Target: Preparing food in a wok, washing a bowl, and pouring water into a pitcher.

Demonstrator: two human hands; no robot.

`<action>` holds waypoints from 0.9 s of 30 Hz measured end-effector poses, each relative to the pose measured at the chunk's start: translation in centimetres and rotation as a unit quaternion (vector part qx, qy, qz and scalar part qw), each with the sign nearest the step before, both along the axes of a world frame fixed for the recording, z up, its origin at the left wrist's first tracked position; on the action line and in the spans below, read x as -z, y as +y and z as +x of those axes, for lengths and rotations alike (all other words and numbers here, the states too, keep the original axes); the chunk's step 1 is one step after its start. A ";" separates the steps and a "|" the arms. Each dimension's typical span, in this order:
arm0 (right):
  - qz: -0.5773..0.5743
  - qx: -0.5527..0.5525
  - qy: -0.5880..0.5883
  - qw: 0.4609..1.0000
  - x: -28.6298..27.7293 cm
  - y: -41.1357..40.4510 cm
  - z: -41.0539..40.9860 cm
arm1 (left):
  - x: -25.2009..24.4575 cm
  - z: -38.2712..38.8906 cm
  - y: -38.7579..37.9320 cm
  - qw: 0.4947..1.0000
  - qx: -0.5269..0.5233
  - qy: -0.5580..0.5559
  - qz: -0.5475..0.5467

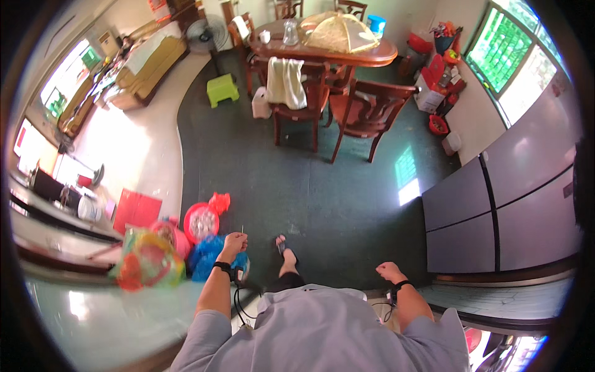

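Note:
My left hand (234, 246) is raised in front of me, its fingers pinched on a thin pale stick (242, 229) that points away from me. What the stick is, I cannot tell at this size. Below and beside that hand lies a blue plastic bag (204, 255) on the floor. Just beyond it is a red basin (187, 224) holding many small pale pieces. Off to my other side, my right hand (390, 272) hangs over the dark floor with curled fingers, and nothing shows in it. Both wrists wear black straps with small devices and cables.
Ahead stand a wooden dining table (325, 55) and wooden chairs (372, 109). A grey refrigerator (465, 223) is at the right. Filled plastic bags (148, 265) and a red board (137, 209) crowd the left. Farther off are a green stool (222, 88) and a standing fan (207, 35).

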State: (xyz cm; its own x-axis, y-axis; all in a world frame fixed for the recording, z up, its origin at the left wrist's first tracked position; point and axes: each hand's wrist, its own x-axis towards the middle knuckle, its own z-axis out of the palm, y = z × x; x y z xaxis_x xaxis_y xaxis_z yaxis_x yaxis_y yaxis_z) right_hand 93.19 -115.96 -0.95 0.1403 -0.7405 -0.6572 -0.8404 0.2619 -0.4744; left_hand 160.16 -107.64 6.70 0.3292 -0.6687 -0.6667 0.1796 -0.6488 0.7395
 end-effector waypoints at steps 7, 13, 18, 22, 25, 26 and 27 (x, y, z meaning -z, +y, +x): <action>0.052 0.193 -0.045 0.979 -8.4 -10.8 9.3 | -4.3 18.8 -23.5 0.992 -0.017 -0.096 -0.075; 0.082 0.172 -0.006 0.982 -8.5 -17.0 14.7 | -11.3 24.5 -42.8 0.973 0.009 -0.116 -0.197; 0.243 0.275 0.041 0.929 -12.9 -26.1 24.5 | -16.1 28.0 -52.9 0.944 0.020 -0.171 -0.282; 0.198 0.364 0.001 0.910 -8.6 -34.4 28.1 | -17.8 31.2 -62.0 0.924 0.045 -0.201 -0.323; 0.157 0.390 -0.051 0.906 -6.1 -42.6 34.2 | -18.5 35.8 -66.7 0.930 0.058 -0.243 -0.269; 0.140 0.391 -0.070 0.907 -6.0 -46.3 36.5 | -19.2 37.9 -69.2 0.925 0.084 -0.260 -0.264; 0.125 0.360 -0.109 0.918 -5.6 -47.5 38.2 | -19.9 39.9 -71.8 0.919 0.112 -0.275 -0.259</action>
